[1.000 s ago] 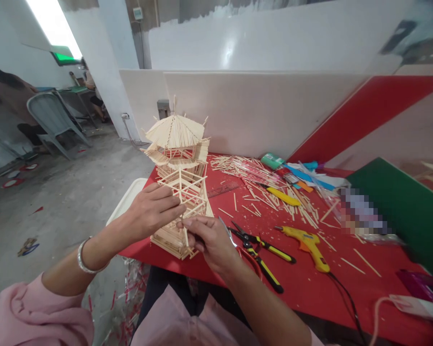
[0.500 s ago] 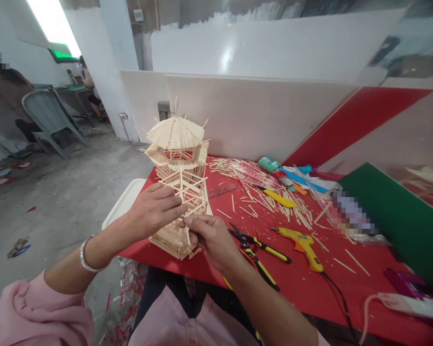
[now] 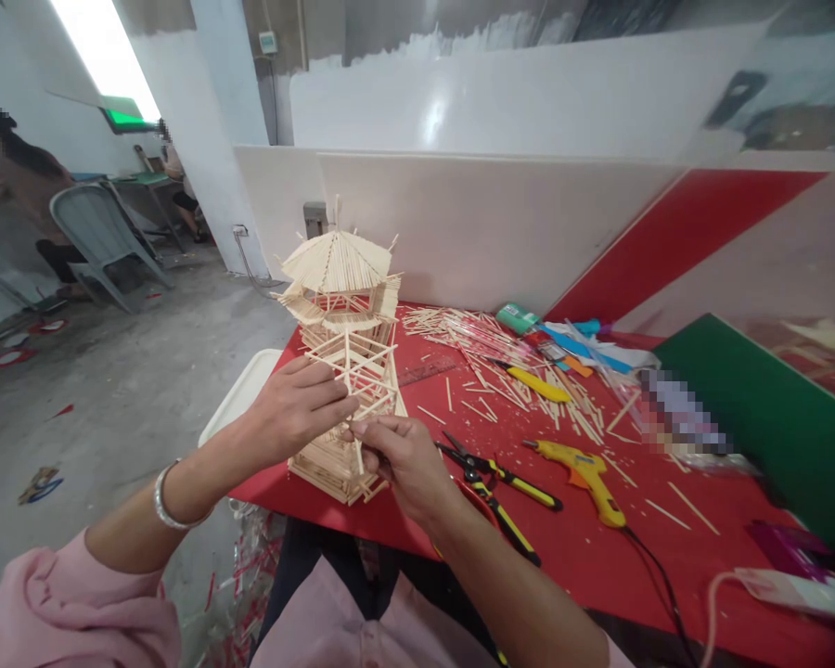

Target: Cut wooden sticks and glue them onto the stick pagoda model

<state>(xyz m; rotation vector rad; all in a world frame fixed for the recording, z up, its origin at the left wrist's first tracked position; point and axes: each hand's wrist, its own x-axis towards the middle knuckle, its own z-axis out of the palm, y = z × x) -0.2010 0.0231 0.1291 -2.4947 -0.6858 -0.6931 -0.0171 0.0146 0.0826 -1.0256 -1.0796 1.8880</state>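
A pagoda model [image 3: 337,262] built from thin wooden sticks stands on the red tabletop in front of me, with tiered roofs and an open lattice at its near side. My left hand [image 3: 304,404] lies over the lattice from the left, fingers bent and closed on the frame; their tips are partly hidden. My right hand [image 3: 404,456] is closed at the near right corner, thumb and fingers pinching a short wooden stick [image 3: 359,456] against the model. Both hands' fingertips almost meet there.
Right of the model lie pliers [image 3: 507,478], a yellow glue gun [image 3: 576,468] with its cord, a yellow utility knife [image 3: 537,382] and a heap of loose sticks [image 3: 452,329]. A green board [image 3: 758,417] leans at the right. Other people sit at the far left, near a chair [image 3: 101,232].
The view has shifted very slightly. Both hands keep almost the same place and grip on the model.
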